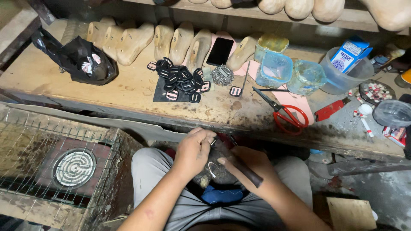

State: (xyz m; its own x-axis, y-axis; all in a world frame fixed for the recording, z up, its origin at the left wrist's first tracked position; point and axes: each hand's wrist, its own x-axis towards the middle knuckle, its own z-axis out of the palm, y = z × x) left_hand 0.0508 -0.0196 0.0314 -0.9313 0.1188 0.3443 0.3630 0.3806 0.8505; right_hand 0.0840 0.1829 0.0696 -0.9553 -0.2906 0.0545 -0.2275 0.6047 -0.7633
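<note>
A: Where the bench starts on the left, what?
B: A black bag (81, 57), then a row of wooden shoe shapes (128, 40).

A: And next along?
B: A pile of small black buckles (180, 81), a dark phone (220, 51), red scissors (287, 116), blue tubs (274, 68).

A: Down low, over the lap?
B: Left hand (195, 149), fingers curled tight on something small and dark. Too hidden to tell what.

A: Beside it?
B: Right hand (252, 164), closed round a dark tool handle (242, 164), tip pointing at the left hand.

A: The little piece?
B: Between both hands, above the knees, just under the bench edge.
</note>
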